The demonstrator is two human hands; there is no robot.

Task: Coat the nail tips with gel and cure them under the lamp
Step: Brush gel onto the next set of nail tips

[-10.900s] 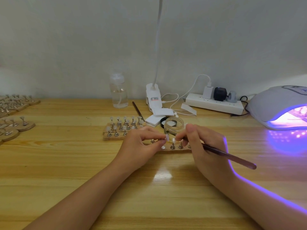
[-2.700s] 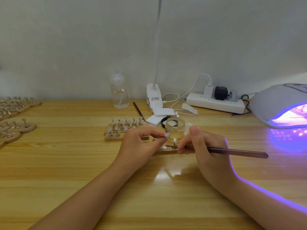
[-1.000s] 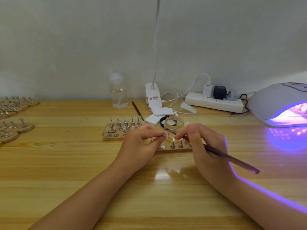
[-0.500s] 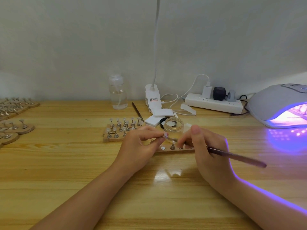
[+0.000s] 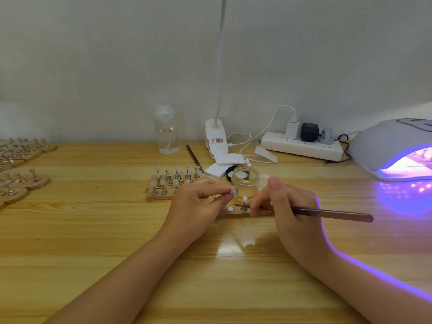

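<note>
Hands work close together at the middle of the wooden surface (image 5: 93, 230). The left hand (image 5: 196, 206) pinches a small nail tip (image 5: 234, 191) between thumb and fingers and holds it a little above a narrow wooden holder (image 5: 236, 212). The right hand (image 5: 289, 211) grips a thin brown brush (image 5: 327, 212) like a pen; the handle points to the right and the fine end reaches left, low over the holder, near a tip on a metal stand (image 5: 244, 204). A small glass jar (image 5: 245, 182) of clear gel stands open just behind the two hands. A second holder with many tips (image 5: 174, 181) lies to the left of the jar. At the far right the curing lamp (image 5: 395, 148) glows violet, well apart from the hands.
</note>
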